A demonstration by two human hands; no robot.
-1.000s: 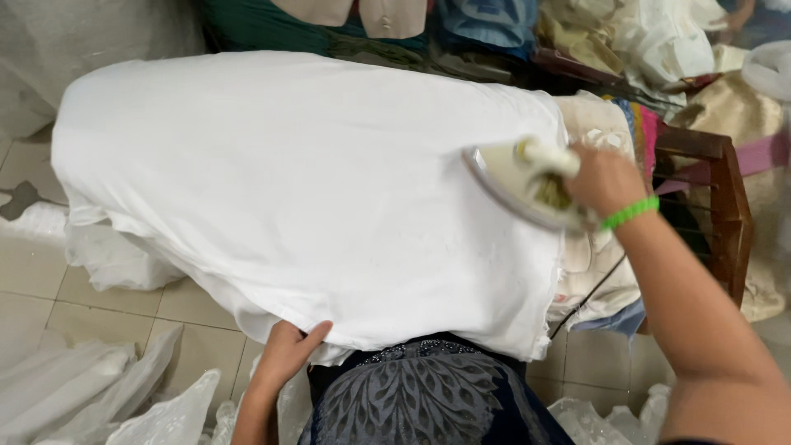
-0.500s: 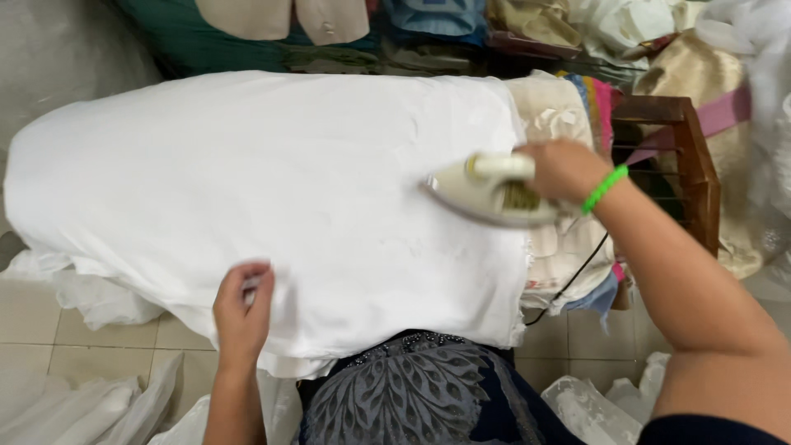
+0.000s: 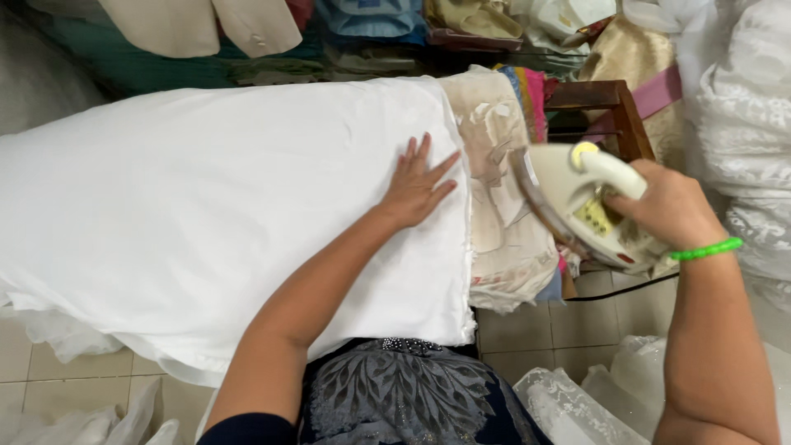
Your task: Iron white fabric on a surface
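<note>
White cloth (image 3: 206,206) spread wide over padded ironing board, covering almost all of it, near edge hanging down toward dark patterned garment (image 3: 404,395) of the person. Left hand (image 3: 416,188) flat on the cloth close to its right edge, fingers (image 3: 424,152) spread apart and straight, palm pressing down, nothing grasped. Just right of the cloth edge, bare end of the board (image 3: 498,222) with beige worn cover, stained and torn in places, folded layers of coloured fabric (image 3: 527,99) showing at far corner. Right hand (image 3: 667,206) closed around handle of cream-coloured iron (image 3: 577,202), fingers wrapped tight on it; iron lifted off the cloth and tilted, sole plate turned toward the cloth, at the right end of the board, not touching the cloth. Green band (image 3: 704,250) around right wrist. Black cord (image 3: 626,290) running under the iron, right of the board end. Beyond the board end, farther from the cloth, brown wooden chair (image 3: 614,99) with pink strap across it. Right of the chair, pile of white lace fabric (image 3: 741,124). Behind the cloth, on the far side, stack of folded clothes in green, blue and beige (image 3: 371,33), and pale jacket (image 3: 206,25) hanging above. Below the cloth on the left, tiled floor (image 3: 49,379) with more white fabric (image 3: 58,334) lying loose. Below the iron, near the floor, white lace in clear bag (image 3: 568,400).
</note>
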